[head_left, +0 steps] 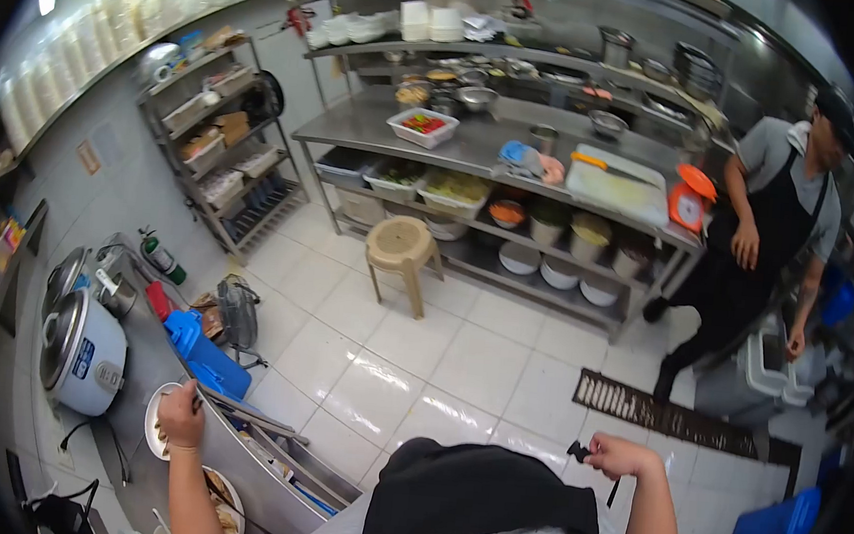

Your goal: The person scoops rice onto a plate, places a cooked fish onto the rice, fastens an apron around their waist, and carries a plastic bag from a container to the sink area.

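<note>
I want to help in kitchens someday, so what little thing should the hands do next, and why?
Maybe put down the small black thing in the right hand. I can't tell what it is, but it occupies that hand, away from the counter, while the left hand is alone at the white dish.

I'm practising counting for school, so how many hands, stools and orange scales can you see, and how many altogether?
Hands: 4 (the camera wearer's left hand and right hand, the co-worker's upper hand and lower hand)
Stools: 1 (beige stool)
Orange scales: 1 (kitchen scale)
Total: 6
</note>
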A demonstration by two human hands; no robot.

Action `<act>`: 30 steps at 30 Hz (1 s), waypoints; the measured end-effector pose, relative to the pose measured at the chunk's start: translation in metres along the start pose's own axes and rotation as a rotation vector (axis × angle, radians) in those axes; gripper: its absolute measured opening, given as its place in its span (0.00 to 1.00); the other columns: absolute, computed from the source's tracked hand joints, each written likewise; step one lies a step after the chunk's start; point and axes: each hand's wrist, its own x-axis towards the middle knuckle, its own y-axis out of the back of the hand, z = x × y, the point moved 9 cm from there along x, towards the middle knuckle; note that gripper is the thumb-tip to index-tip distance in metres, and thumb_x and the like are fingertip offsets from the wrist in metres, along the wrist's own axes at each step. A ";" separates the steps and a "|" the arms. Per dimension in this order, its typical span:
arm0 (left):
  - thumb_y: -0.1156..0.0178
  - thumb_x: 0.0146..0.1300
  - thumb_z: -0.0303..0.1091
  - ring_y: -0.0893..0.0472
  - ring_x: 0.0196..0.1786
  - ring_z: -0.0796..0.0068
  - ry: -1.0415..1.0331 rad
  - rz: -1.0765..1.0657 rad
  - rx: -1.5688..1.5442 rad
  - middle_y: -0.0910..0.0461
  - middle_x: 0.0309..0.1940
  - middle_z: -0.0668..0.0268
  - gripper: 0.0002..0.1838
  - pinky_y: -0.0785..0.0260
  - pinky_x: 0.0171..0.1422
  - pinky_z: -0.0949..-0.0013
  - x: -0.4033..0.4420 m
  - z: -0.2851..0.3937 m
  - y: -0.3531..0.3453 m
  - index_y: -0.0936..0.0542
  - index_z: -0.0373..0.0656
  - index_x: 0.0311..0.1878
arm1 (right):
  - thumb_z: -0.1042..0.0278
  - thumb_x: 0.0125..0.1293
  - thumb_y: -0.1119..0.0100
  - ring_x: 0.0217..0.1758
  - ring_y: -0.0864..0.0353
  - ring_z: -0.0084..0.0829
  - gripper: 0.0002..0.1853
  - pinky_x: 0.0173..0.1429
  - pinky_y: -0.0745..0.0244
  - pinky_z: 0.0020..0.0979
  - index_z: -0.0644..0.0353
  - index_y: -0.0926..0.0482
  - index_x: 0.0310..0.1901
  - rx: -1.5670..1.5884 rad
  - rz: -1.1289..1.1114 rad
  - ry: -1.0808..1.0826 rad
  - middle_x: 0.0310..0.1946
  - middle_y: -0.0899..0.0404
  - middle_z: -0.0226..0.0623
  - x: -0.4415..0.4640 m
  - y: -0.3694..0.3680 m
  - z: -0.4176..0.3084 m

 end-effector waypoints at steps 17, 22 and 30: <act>0.39 0.45 0.23 0.29 0.21 0.64 -0.463 -0.092 -0.413 0.30 0.19 0.65 0.13 0.39 0.25 0.62 0.107 0.204 -0.084 0.24 0.46 0.37 | 0.68 0.66 0.44 0.15 0.38 0.20 0.12 0.18 0.41 0.26 0.58 0.39 0.36 0.311 0.251 -0.059 0.19 0.35 0.28 -0.098 -0.004 0.092; 0.30 0.49 0.26 0.24 0.22 0.62 -0.142 0.087 -0.728 0.23 0.22 0.61 0.11 0.33 0.26 0.67 0.159 0.243 -0.073 0.23 0.42 0.34 | 0.69 0.66 0.45 0.14 0.40 0.18 0.12 0.17 0.44 0.25 0.58 0.40 0.36 0.470 0.334 0.067 0.18 0.37 0.26 -0.102 0.004 0.075; 0.23 0.42 0.35 0.28 0.20 0.72 -0.243 -0.032 -1.269 0.27 0.21 0.66 0.19 0.35 0.24 0.72 0.177 0.421 -0.044 0.24 0.42 0.32 | 0.72 0.68 0.48 0.14 0.45 0.13 0.11 0.15 0.52 0.21 0.54 0.41 0.40 0.928 0.294 0.374 0.20 0.37 0.24 -0.070 -0.013 0.021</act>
